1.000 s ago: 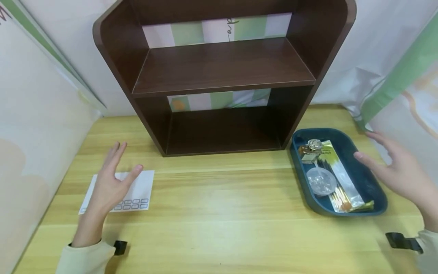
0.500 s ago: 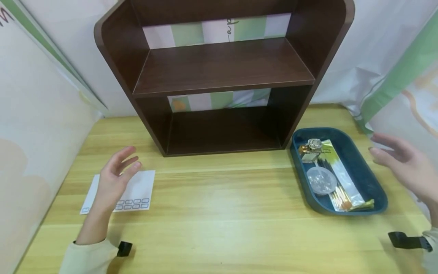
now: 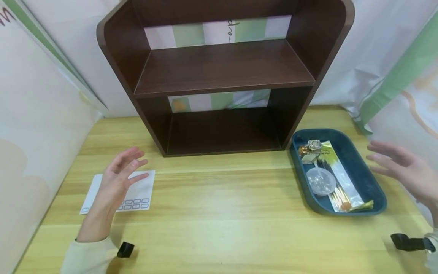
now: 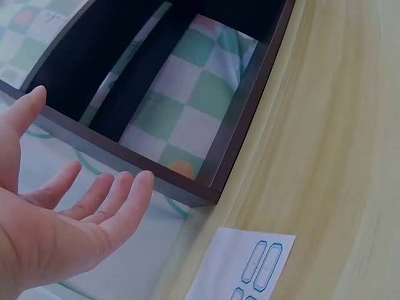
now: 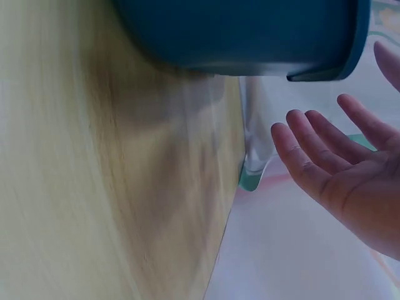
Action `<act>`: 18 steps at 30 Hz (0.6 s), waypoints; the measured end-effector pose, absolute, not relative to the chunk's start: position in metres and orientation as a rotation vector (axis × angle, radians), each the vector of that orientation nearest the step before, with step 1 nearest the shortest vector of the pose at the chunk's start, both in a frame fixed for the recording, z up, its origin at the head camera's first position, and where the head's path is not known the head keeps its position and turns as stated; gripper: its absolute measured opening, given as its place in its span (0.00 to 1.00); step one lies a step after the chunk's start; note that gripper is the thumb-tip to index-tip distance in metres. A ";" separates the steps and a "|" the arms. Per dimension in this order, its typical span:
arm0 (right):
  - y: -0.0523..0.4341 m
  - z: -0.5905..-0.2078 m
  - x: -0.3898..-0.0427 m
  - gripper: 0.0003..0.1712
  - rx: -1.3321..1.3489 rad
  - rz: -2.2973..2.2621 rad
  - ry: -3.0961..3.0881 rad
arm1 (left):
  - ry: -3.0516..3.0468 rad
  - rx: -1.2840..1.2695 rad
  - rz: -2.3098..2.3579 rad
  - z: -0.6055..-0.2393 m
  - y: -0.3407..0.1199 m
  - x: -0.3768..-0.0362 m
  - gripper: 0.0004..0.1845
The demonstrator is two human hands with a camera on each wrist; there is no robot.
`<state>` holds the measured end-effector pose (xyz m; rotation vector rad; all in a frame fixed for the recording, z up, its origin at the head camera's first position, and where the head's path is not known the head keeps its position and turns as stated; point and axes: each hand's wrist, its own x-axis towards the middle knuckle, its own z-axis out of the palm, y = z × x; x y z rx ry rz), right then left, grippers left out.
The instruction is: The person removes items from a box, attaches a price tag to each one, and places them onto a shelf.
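My left hand (image 3: 116, 180) hovers over a white sheet printed with small boxes (image 3: 141, 194), its fingers relaxed and apart with nothing between them. In the left wrist view, the palm and loosely bent fingers show in front of the dark shelf (image 4: 156, 165). At the far right my right hand (image 3: 407, 171) hangs in the air beside a dark blue tray (image 3: 364, 179), also holding nothing. Inside the tray lie a small glass bottle with a faceted cap (image 3: 310, 151), a round clear container (image 3: 321, 182) and a flat clear packet of slim brush-like sticks (image 3: 342, 179).
A dark brown two-level shelf (image 3: 224, 66) stands at the back of the wooden table (image 3: 222, 213). Printed cloth walls (image 3: 37, 114) close in the left, the back and the right. A black strap piece (image 3: 125, 249) sticks out at the left wrist.
Both hands went from spread, straight fingers to looser, slightly bent ones. The left hand turned a little to the right, and the right hand shifted slightly right, away from the tray.
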<state>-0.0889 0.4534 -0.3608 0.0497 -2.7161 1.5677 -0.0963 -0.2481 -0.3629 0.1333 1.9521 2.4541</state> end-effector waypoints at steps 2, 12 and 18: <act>0.457 -0.362 -0.089 0.32 0.011 1.463 -2.805 | 1.932 0.132 2.446 -0.365 -0.246 -0.097 0.20; 0.462 -0.371 -0.092 0.34 0.062 1.487 -2.859 | 1.933 0.096 2.319 -0.370 -0.227 -0.104 0.21; 0.457 -0.370 -0.095 0.31 0.079 1.399 -2.935 | 1.930 0.099 2.250 -0.374 -0.210 -0.109 0.27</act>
